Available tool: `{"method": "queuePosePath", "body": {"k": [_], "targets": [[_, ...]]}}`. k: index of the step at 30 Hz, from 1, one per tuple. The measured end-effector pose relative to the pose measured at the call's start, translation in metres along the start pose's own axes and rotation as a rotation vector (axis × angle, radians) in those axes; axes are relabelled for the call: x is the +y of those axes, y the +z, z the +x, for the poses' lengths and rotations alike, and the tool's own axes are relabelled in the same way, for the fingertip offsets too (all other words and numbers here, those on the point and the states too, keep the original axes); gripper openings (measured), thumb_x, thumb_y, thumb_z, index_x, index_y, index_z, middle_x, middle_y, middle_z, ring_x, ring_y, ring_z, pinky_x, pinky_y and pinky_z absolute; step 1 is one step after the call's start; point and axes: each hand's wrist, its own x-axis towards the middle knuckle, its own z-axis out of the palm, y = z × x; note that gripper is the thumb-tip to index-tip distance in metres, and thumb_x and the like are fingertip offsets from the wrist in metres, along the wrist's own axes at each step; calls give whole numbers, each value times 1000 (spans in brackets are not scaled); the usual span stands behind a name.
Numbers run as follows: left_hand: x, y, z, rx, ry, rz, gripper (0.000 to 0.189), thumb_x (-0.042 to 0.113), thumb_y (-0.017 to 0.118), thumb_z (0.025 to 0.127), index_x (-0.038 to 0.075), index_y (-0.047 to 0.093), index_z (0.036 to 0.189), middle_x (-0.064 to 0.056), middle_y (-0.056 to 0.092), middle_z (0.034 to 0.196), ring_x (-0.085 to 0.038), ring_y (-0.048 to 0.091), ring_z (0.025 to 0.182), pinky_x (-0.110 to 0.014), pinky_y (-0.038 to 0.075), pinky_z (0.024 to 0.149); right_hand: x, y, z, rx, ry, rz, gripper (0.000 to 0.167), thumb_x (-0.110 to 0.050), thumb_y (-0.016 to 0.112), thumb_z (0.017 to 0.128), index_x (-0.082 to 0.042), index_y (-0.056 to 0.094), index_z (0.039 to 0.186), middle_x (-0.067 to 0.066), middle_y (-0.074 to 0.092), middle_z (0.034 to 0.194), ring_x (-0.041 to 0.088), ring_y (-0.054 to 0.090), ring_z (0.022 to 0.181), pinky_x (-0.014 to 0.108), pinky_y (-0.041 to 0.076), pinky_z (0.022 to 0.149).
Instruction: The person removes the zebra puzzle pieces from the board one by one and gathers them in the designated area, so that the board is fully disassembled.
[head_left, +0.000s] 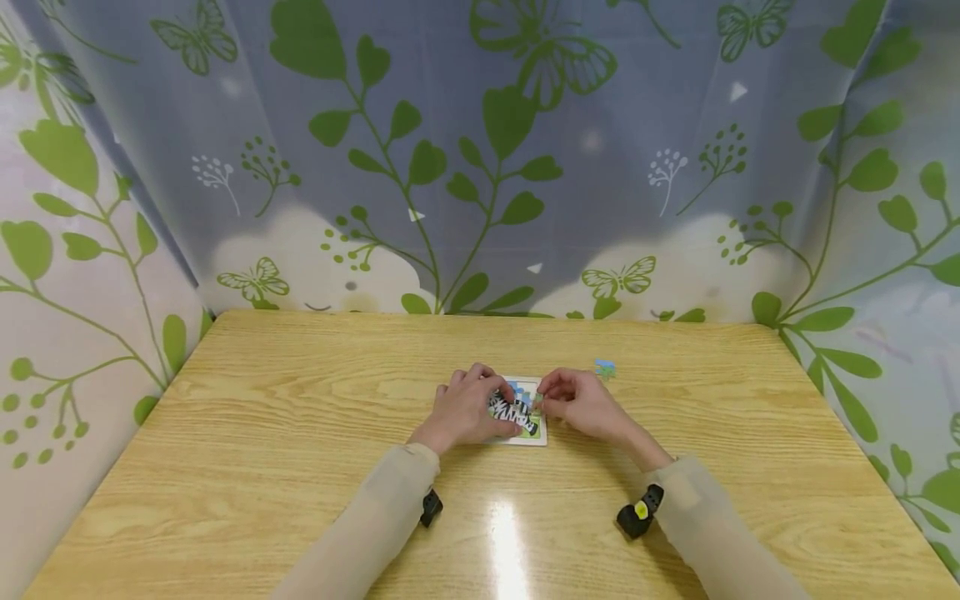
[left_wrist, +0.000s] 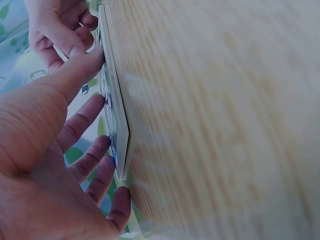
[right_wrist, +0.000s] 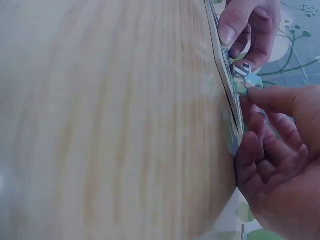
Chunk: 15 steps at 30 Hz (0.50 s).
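A small zebra jigsaw puzzle (head_left: 531, 435) in a pale frame lies flat on the table. My left hand (head_left: 468, 408) rests over its left part, thumb and spread fingertips (left_wrist: 102, 141) touching the board. At the puzzle's right side, my right hand (head_left: 588, 406) pinches a puzzle piece (right_wrist: 242, 70) with black-and-white stripes, blue and green on it, between thumb and finger. This piece is held up at the board's surface, tilted; whether it touches the board I cannot tell. The left hand hides part of the zebra picture.
A loose blue-and-green puzzle piece (head_left: 604, 368) lies beyond the right hand. The wooden table (head_left: 300, 400) ends at the back against a patterned curtain (head_left: 450, 167) with leaves and butterflies. More patterned cloth hangs at both sides.
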Motion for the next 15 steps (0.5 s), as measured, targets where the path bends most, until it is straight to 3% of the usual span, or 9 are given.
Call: {"method": "queuePosePath", "body": {"k": [15], "targets": [[0,0,0,0,1,5,34,51,83,82,30,67,104,-3,50,144,-37,44,130,-62,37,103,12,-32,-13,45,53,26,22,-14,69,98,0,64,115,20,71,103,17,61,70,29,53,60]]}}
